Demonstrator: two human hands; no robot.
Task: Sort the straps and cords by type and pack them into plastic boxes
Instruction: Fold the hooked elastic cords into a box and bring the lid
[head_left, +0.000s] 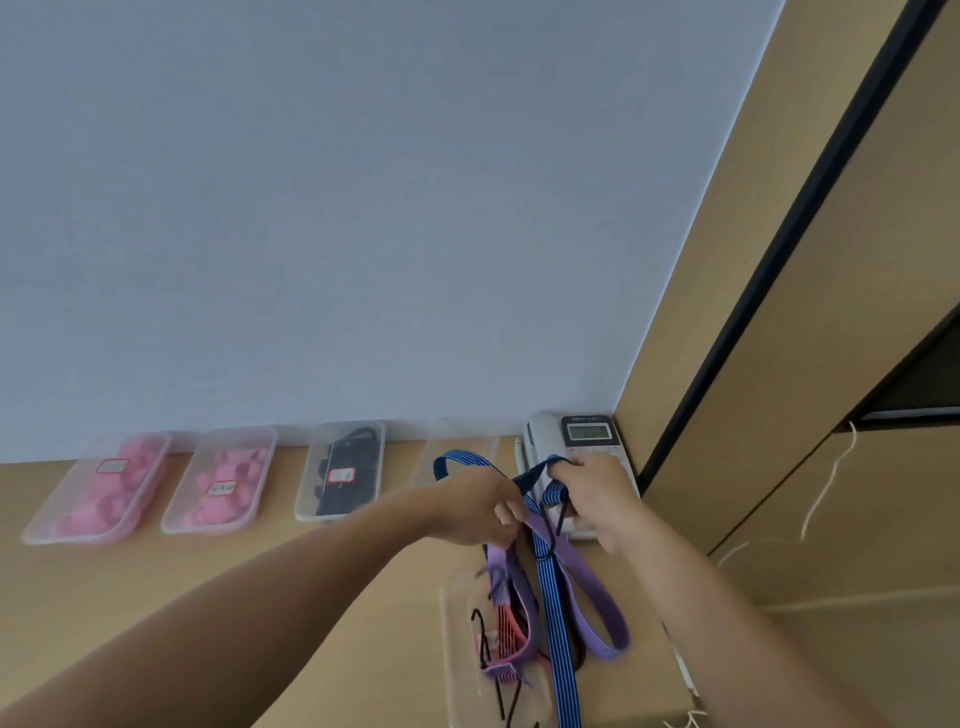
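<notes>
My left hand (480, 512) and my right hand (597, 491) both grip a blue striped strap (556, 618) above the desk. Its free end hangs down past the near edge of view, and a loop of it arcs up to the left. A purple strap (597, 603) dangles with it from my left hand, tangled around the blue one. Below sits a clear plastic box (457, 649) holding red, purple and black hooked cords (501, 639). Along the wall stand two boxes of pink items (104, 488) (223, 486), a box of black cords (340, 473) and a clear box (462, 441) behind the strap loop.
A grey desk telephone (582, 441) stands in the back right corner, partly behind my right hand. A wooden panel (779, 364) rises at the right with a thin white cord (826, 483) hanging on it. The wooden desk (260, 582) runs left under the white wall.
</notes>
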